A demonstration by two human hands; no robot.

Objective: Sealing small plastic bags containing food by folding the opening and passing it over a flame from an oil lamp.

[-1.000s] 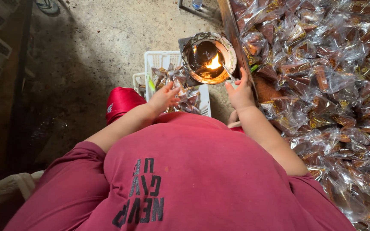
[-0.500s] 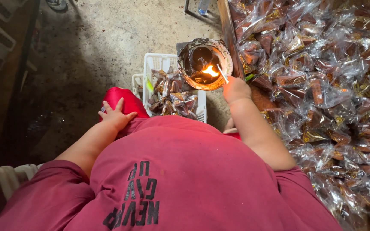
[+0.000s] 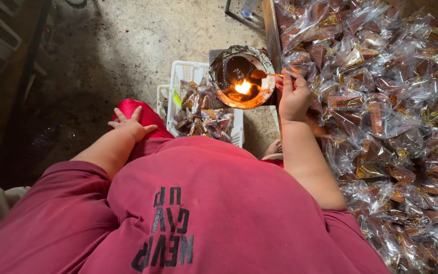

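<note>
Right hand pinches thin stick at flame bowl, upper centre of frame.
Right hand (image 3: pixel 294 96) pinches a thin stick (image 3: pixel 272 75), tip over the bowl (image 3: pixel 219 81) with a flame; likely light, stiff, brittle, best held at the far end. Left hand (image 3: pixel 128 124) spread wide, empty, on red knee. Wrapped packets (image 3: pixel 396 127) fill the right of the frame.

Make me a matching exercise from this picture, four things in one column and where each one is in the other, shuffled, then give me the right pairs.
Things:
1. left hand
2. right hand
3. small flame
4. white plastic crate

Places:
A. inside the round blackened bowl
B. on the floor beside the bowl, holding wrapped packets
C. resting open on the red-clothed knee
D. at the bowl's rim, holding a thin stick, next to the heap of wrapped packets

Pairs: 1-C, 2-D, 3-A, 4-B
</note>
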